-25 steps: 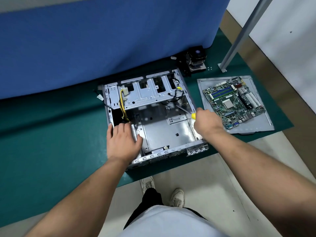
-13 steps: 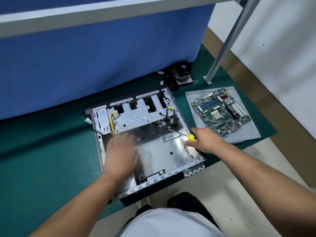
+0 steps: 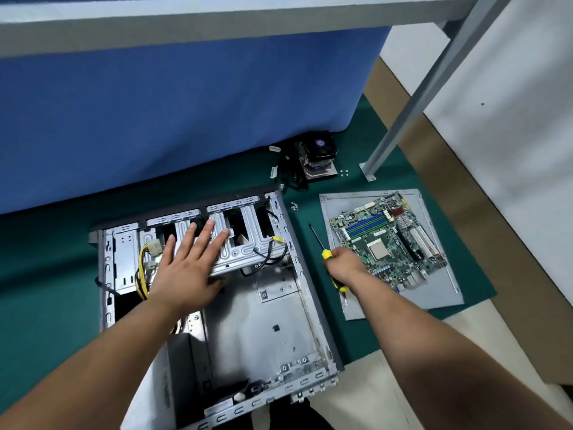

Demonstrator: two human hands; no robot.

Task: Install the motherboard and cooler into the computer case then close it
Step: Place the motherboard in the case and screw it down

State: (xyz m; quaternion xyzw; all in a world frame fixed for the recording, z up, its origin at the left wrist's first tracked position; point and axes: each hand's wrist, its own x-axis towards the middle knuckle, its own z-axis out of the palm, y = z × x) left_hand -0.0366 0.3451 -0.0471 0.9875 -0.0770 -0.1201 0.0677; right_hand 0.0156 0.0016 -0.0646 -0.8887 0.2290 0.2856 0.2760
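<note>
The open grey computer case (image 3: 279, 330) lies on its side on the green mat, its inside bare metal. My left hand (image 3: 192, 262) rests flat, fingers straight, on the drive cage at the case's far end. Just right of the case, my right hand (image 3: 344, 265) grips a yellow-and-black screwdriver (image 3: 322, 249) over the mat, its tip pointing away from me. The green motherboard (image 3: 387, 240) lies on the grey side panel (image 3: 440, 293) to the right. The black cooler (image 3: 316, 156) stands behind, by the blue curtain.
Small screws (image 3: 294, 206) lie on the green mat (image 3: 46, 274) between case and panel, and more screws (image 3: 343, 172) lie by the cooler. A metal table leg (image 3: 403, 119) stands at the back right. Yellow and black cables (image 3: 142, 268) sit inside the case.
My left hand moved from the case's near left edge up onto the drive cage. My right hand carried the screwdriver out of the case to the mat beside it. The view moved closer.
</note>
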